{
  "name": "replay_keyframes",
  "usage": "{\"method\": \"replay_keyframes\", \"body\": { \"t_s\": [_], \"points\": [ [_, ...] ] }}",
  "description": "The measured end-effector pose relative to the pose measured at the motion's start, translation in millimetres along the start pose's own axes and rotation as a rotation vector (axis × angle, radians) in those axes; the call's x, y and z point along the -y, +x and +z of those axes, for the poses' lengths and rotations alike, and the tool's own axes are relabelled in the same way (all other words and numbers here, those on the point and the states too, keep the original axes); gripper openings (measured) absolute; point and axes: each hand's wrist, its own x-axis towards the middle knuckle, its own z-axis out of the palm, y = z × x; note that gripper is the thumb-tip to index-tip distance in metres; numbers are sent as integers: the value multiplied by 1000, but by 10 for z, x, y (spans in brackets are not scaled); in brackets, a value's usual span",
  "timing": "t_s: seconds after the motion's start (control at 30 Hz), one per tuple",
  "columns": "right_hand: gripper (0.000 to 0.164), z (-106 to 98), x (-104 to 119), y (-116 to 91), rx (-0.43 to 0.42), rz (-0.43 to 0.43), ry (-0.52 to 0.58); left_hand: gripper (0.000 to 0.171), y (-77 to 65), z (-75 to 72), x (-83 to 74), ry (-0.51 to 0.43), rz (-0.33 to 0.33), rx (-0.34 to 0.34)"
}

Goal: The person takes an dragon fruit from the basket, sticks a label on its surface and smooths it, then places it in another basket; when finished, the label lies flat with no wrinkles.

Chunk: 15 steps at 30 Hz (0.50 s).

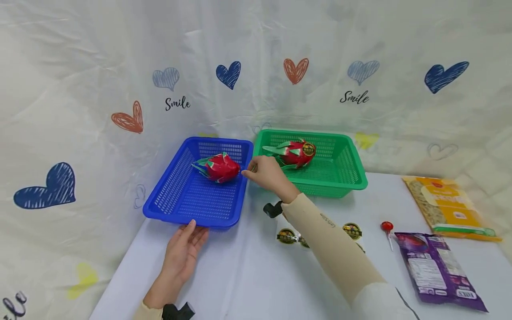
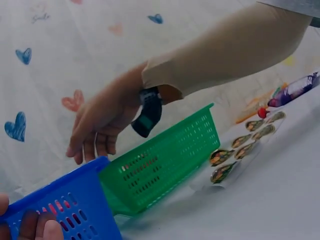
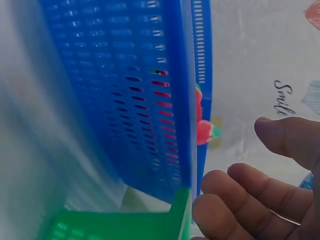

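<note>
The left hand [image 1: 182, 253] grasps the near rim of the blue basket [image 1: 208, 200], which stands at the far-left corner of the counter [image 1: 248, 280]; a red dragon fruit [image 1: 222, 168] lies inside, near the basket's right wall. The right hand [image 1: 269, 172] hangs by the right rim, its grip released, fingers loosely bent. The green basket [image 1: 338, 164], along the counter's far edge, holds a second dragon fruit [image 1: 294, 155]. Sticker sheets [image 1: 287, 236] lie mid-counter, partly behind the right sleeve [image 1: 336, 249]. Toward the counter's right edge are a lollipop [image 1: 386, 226], purple bag [image 1: 438, 269] and yellow bag [image 1: 448, 204].
</note>
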Motion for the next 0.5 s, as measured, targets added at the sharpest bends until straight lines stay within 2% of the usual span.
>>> {"method": "replay_keyframes", "body": {
  "t_s": [0.13,0.3,0.5],
  "points": [
    [33,48,141,284,37,9,-62,28,45,20,-14,-13,13,-10],
    [44,153,247,615,37,-1,-73,24,72,34,-26,-10,23,-35],
    [56,348,343,872,89,54,-95,24,47,-3,-6,2,25,-60]
  ]
}}
